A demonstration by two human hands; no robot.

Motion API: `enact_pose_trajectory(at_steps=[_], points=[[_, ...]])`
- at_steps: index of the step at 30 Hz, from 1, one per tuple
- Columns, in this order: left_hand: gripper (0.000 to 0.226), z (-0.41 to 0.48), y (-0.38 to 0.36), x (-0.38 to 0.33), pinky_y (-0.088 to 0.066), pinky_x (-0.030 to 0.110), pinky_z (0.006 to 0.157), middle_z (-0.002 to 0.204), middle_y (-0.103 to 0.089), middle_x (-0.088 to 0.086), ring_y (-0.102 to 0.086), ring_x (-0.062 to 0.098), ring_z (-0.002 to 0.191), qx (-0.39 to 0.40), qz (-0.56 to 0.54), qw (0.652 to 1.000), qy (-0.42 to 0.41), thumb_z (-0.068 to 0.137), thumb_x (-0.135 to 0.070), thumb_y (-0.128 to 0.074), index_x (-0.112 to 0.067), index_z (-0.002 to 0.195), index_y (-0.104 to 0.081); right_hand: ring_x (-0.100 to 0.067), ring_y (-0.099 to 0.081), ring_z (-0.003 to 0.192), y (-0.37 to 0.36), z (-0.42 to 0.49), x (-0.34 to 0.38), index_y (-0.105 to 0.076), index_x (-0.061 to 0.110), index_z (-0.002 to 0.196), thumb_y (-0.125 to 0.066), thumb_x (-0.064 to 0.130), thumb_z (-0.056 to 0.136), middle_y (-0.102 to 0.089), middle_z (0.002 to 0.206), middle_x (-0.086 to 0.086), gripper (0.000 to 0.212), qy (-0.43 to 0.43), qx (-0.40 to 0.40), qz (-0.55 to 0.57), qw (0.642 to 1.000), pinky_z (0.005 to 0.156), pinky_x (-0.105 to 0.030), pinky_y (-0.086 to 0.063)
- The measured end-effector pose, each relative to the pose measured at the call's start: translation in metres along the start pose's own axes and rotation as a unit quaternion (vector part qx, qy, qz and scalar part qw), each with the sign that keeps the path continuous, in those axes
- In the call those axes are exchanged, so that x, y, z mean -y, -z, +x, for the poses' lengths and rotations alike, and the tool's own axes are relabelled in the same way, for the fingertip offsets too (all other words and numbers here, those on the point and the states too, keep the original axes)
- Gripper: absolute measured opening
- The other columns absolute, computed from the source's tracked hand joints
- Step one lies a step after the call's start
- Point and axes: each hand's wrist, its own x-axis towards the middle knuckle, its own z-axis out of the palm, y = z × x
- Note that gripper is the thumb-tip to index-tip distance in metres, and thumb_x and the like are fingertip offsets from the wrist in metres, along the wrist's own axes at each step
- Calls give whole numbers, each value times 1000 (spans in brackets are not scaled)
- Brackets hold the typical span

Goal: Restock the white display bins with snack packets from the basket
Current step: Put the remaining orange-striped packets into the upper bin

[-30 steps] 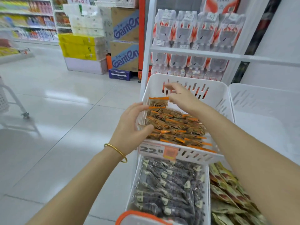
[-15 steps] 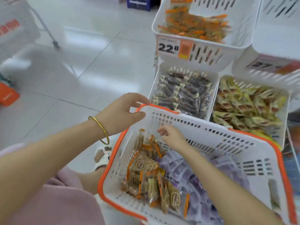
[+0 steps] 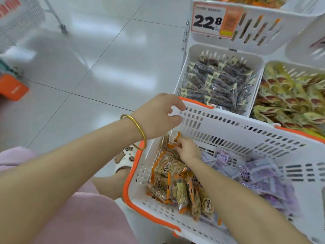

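Inside the basket, at its far left corner, the right hand has sunk lower than half a second ago, when it hung just above the pile with looser fingers. Now it lies palm down, fingers curled onto the orange-edged snack packets and closing on the topmost ones, the forearm running in from the lower right. The left hand, a gold bangle on its wrist, keeps to the same corner of the orange rim as before, forefinger hooked over the top and thumb against the white wall. Purple packets fill the basket's right half. Just beyond the basket stand the white display bins: the lower left bin of dark packets, yellow-green packets in the one beside it, and above them the upper bin with its 22.8 price tag, now cut by the top edge.
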Motion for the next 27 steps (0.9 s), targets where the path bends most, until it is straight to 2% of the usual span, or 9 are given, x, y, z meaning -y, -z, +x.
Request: enact_pose_trajectory(at_steps=[4,7,11,14,18,21,22,24,27], points=[[24,2,0,-2,-35,14,78,126,-46,-2,-52,10,110,6,3,1000,1,92,-21,-54,-24,116,-56,-20,-61,81,17,-5,-19,-61,17,76,-67,26,87,-63,80,1,15,-42,37,189,980,74,-35,-51],[24,4,-3,-6,-39,19,83,124,-46,-2,-53,11,111,11,13,1000,-3,93,-22,-53,-23,117,-56,-15,-59,72,40,-17,-38,-66,14,76,-73,21,83,-61,73,4,12,-12,55,215,975,69,-30,-49],[24,8,-11,-15,-43,24,85,125,-46,-1,-55,13,109,13,36,999,-13,93,-21,-52,-22,116,-57,-20,-61,61,75,-34,-55,-66,17,67,-71,13,84,-64,67,-2,18,23,59,240,969,65,-37,-55],[24,15,-18,-21,-44,27,88,126,-48,0,-55,15,108,22,54,998,-23,93,-20,-52,-20,116,-57,-4,-49,43,110,-49,-57,-65,20,64,-71,12,84,-59,58,0,21,33,13,265,964,53,-29,-44],[32,27,-28,-27,-43,30,95,132,-50,1,-54,18,114,54,85,994,-36,92,-21,-55,-17,123,-53,-19,-45,55,174,-72,-52,-71,16,70,-69,18,85,-61,56,-4,15,77,36,300,950,56,-31,-37],[53,35,-36,-34,-42,33,99,135,-49,2,-51,16,118,118,90,988,-42,88,-38,-58,-15,134,-44,-18,-45,57,216,-90,-43,-73,19,75,-69,15,85,-57,57,1,12,118,39,321,939,57,-28,-38],[57,37,-39,-38,-44,31,93,127,-54,2,-54,13,108,143,80,985,-46,87,-46,-55,-15,133,-45,-13,-46,57,226,-94,-38,-72,18,77,-68,12,84,-56,57,3,10,131,34,331,934,57,-24,-40],[48,38,-45,-46,-43,23,72,92,-60,-1,-52,9,77,170,44,982,-62,89,-50,-49,-15,122,-55,-9,-49,56,238,-101,-31,-73,15,82,-69,11,84,-57,59,1,6,158,16,338,928,57,-19,-41],[31,41,-47,-55,-42,28,68,74,-50,0,-46,12,66,140,-81,987,-18,92,-41,-52,-16,104,-65,-9,-56,57,242,-106,-29,-72,12,84,-74,14,80,-63,65,-3,4,180,-67,318,928,57,-20,-45]])
